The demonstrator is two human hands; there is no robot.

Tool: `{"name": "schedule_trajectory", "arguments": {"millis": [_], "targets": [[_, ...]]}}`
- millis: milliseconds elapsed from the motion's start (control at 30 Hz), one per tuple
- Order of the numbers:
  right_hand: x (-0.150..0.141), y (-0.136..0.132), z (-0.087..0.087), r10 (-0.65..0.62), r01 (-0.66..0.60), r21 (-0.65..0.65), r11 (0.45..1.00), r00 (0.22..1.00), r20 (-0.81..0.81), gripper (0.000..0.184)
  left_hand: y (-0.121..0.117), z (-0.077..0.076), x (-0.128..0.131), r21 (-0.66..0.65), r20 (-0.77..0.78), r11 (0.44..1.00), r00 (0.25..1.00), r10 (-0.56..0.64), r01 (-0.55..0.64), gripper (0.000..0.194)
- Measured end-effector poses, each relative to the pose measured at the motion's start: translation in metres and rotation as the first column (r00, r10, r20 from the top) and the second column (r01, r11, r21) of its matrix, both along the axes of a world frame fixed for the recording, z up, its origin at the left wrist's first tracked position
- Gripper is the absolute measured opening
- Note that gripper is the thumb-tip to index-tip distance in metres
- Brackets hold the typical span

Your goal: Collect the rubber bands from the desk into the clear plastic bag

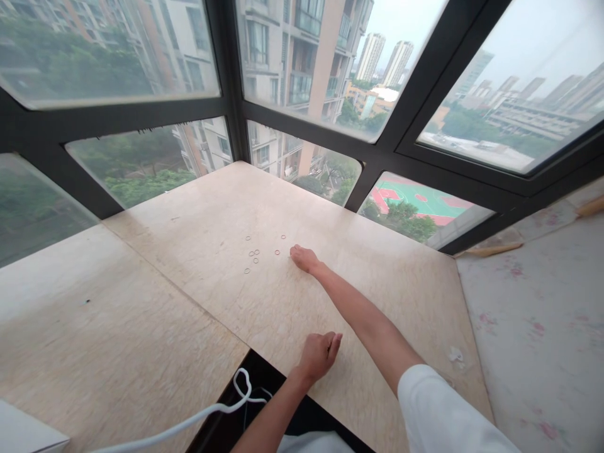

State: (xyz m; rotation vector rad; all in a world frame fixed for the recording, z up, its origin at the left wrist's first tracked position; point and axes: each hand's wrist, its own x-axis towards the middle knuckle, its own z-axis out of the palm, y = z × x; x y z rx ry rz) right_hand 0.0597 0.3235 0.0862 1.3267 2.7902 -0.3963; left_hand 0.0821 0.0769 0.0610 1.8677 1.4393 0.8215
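Note:
Several small thin rings lie scattered on the pale marbled ledge [212, 277]. A reddish ring [277, 252] and a second ring [283, 237] are just left of my right hand [303, 259]. Farther left sits a loose group of dull-coloured rings [255, 260]. My right hand reaches out low over the ledge with its fingers drawn together; whatever its fingertips hold, if anything, is hidden. Closer to me, above the ledge's front edge, my left hand [321, 355] is curled into a loose fist. Its contents cannot be seen.
Dark-framed windows [238, 113] border the ledge at the back. A white cable [212, 409] crosses a dark recess [240, 371] at the front. A white box corner [28, 428] is at lower left. White scraps [455, 355] lie near the flowered wall [533, 314].

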Motion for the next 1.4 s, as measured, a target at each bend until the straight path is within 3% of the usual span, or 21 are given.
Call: {"name": "schedule_trajectory", "arguments": {"millis": [133, 233, 500, 733, 933, 1000, 1067, 1133, 1233, 1267, 1333, 1400], "targets": [[0.027, -0.016, 0.002, -0.068, 0.066, -0.015, 0.998, 0.984, -0.164, 0.018, 0.001, -0.001, 0.001, 0.019, 0.006, 1.000, 1.000, 0.003, -0.003, 0.048], [0.054, -0.036, 0.005, -0.151, 0.148, -0.035, 0.988, 0.938, -0.311, 0.019, 0.002, -0.002, 0.002, 0.039, -0.003, 0.999, 1.000, 0.012, -0.011, 0.047], [0.161, -0.125, 0.007, -0.413, 0.383, -0.188, 0.904, 0.679, -0.607, 0.021, 0.003, -0.005, 0.003, 0.078, -0.024, 0.996, 0.999, 0.042, -0.040, 0.045], [0.272, -0.226, 0.022, -0.632, 0.641, -0.300, 0.706, 0.381, -0.674, 0.026, 0.005, -0.007, 0.004, 0.119, -0.054, 0.992, 0.998, 0.040, -0.034, 0.043], [0.351, -0.302, 0.037, -0.725, 0.859, -0.240, 0.452, 0.197, -0.661, 0.032, 0.005, -0.006, 0.004, 0.157, -0.093, 0.987, 0.995, 0.036, -0.021, 0.043], [0.371, -0.317, 0.038, -0.739, 0.909, -0.180, 0.376, 0.177, -0.650, 0.035, 0.006, -0.005, 0.004, 0.164, -0.108, 0.986, 0.993, 0.040, -0.021, 0.043], [0.385, -0.325, 0.036, -0.739, 0.931, -0.112, 0.348, 0.198, -0.644, 0.034, 0.006, -0.003, 0.005, 0.174, -0.125, 0.984, 0.991, 0.052, -0.030, 0.044], [0.392, -0.328, 0.033, -0.732, 0.916, -0.050, 0.399, 0.285, -0.619, 0.033, 0.006, -0.002, 0.006, 0.184, -0.138, 0.982, 0.988, 0.070, -0.044, 0.044], [0.396, -0.329, 0.028, -0.722, 0.840, -0.031, 0.541, 0.445, -0.530, 0.030, 0.006, 0.000, 0.008, 0.188, -0.142, 0.980, 0.986, 0.086, -0.059, 0.044], [0.396, -0.329, 0.027, -0.718, 0.823, -0.036, 0.566, 0.471, -0.513, 0.029, 0.006, 0.001, 0.008, 0.187, -0.141, 0.980, 0.986, 0.089, -0.062, 0.044], [0.396, -0.328, 0.026, -0.716, 0.833, -0.023, 0.553, 0.461, -0.524, 0.030, 0.006, 0.000, 0.008, 0.183, -0.139, 0.981, 0.986, 0.096, -0.069, 0.044], [0.396, -0.329, 0.027, -0.711, 0.867, 0.009, 0.498, 0.414, -0.568, 0.031, 0.006, -0.001, 0.007, 0.182, -0.135, 0.980, 0.985, 0.104, -0.078, 0.044]]}}
